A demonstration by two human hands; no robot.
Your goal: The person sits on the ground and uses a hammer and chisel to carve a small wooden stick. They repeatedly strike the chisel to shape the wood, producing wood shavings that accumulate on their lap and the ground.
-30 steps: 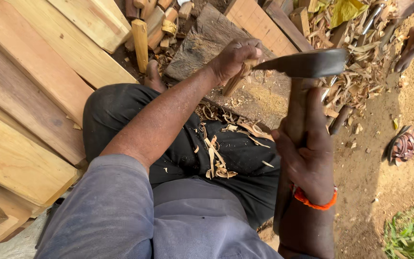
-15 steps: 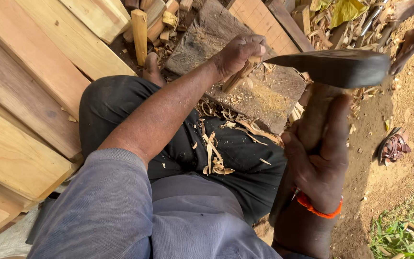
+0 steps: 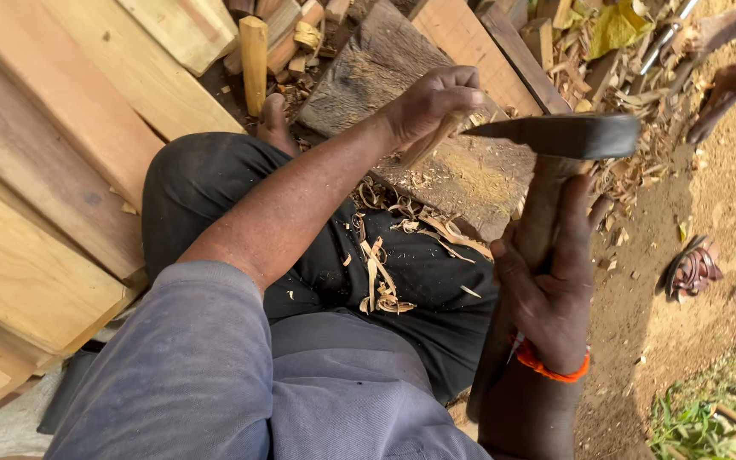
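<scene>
Gripping a slim, pale wooden stick (image 3: 426,143) in the left hand (image 3: 432,100), fingers curled tight around its upper end, slanting it down onto a rough, weathered chopping block (image 3: 470,175) with a scuffed, yellowed top. Clutching the smooth, worn wooden handle of an adze (image 3: 555,140) in the right hand (image 3: 547,294), fingers wrapped fully round, thumb lying along the shaft. Hovering just right of the stick, the dark, flat iron blade, tapering to a thin edge pointing at it. Wearing an orange band (image 3: 553,366) below the right hand. Littering the black trousers (image 3: 402,273) beneath the block, curled, papery wood shavings (image 3: 381,277). Leaning left of the block, broad, pale sawn planks (image 3: 53,162) with visible grain.
</scene>
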